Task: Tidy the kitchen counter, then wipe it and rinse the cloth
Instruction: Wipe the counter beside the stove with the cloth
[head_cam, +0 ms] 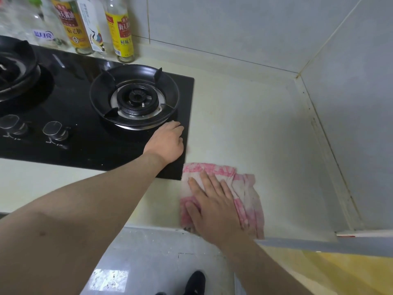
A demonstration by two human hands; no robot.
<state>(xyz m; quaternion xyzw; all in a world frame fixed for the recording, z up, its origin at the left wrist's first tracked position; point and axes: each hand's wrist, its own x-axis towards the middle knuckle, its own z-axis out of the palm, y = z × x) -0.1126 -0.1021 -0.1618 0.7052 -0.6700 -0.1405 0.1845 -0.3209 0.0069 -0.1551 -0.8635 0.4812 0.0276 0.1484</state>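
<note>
A pink and white cloth [248,194] lies flat on the pale counter [255,128], close to its front edge. My right hand [214,205] presses down on the cloth with straight, spread fingers. My left hand [165,141] rests on the right front corner of the black glass hob [85,145], its fingers bent over the hob's edge and holding nothing.
The hob's right burner [135,97] sits just behind my left hand, with two knobs [55,130] to the left. Several sauce bottles [121,28] stand against the back wall. Tiled walls close the counter's far right corner [297,75]. The floor lies below the front edge.
</note>
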